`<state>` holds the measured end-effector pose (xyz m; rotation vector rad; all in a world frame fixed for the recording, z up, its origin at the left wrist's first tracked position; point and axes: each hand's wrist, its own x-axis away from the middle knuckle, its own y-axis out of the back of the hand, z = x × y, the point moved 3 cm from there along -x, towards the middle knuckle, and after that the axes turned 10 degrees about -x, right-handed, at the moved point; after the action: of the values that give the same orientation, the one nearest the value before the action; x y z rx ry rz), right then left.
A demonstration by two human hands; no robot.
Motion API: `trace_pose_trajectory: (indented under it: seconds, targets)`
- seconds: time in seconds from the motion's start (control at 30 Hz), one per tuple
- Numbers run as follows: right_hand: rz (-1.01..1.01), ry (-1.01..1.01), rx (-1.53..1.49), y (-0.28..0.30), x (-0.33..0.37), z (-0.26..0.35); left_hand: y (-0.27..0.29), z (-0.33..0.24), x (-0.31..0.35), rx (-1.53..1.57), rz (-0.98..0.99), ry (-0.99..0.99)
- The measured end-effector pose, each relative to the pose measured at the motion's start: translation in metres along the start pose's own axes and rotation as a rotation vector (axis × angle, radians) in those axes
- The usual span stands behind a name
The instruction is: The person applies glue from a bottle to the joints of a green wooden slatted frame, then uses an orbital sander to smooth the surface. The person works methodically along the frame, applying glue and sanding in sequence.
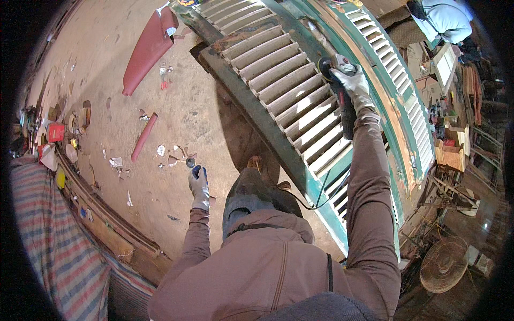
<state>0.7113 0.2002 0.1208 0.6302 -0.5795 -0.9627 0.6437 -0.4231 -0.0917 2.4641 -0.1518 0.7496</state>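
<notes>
My right hand (353,83), in a pale glove, is closed around an angle grinder (345,107) with a dark body. The tool's head meets the worn green frame of a louvred wooden shutter (321,69), by the upper ends of its slats. My left hand (199,187), gloved in grey with blue fingertips, hangs low over the floor, its fingers curled. A small dark round piece (190,162) shows right at these fingertips; whether it is gripped or lies beyond them is unclear. From the grinder's side a black cord (316,207) loops down near my legs.
Beyond this shutter stands another green louvred one (380,48). Red sheet scraps (150,53) and litter lie on the floor to the left. A striped cloth (53,230) hangs at lower left. Another person (447,21) bends at upper right, near wooden pieces and a round woven basket (444,265).
</notes>
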Motion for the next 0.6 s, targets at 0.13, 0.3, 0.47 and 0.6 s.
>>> trace_pose_trajectory:
  seconds: [0.13,0.3,0.47,0.6]
  targets:
    - [-0.016,0.005,0.003,-0.011,-0.018,0.008,0.000,0.000,-0.010,-0.061,0.009,0.016]
    - [0.013,0.009,0.017,-0.019,-0.025,0.037,0.006,-0.001,-0.014,-0.016,0.004,-0.032]
    - [0.016,0.031,0.049,-0.041,-0.053,0.053,0.010,0.005,-0.019,-0.039,-0.025,0.016]
    - [0.071,0.008,0.022,-0.057,-0.071,0.069,0.014,-0.002,-0.011,-0.015,-0.066,0.024]
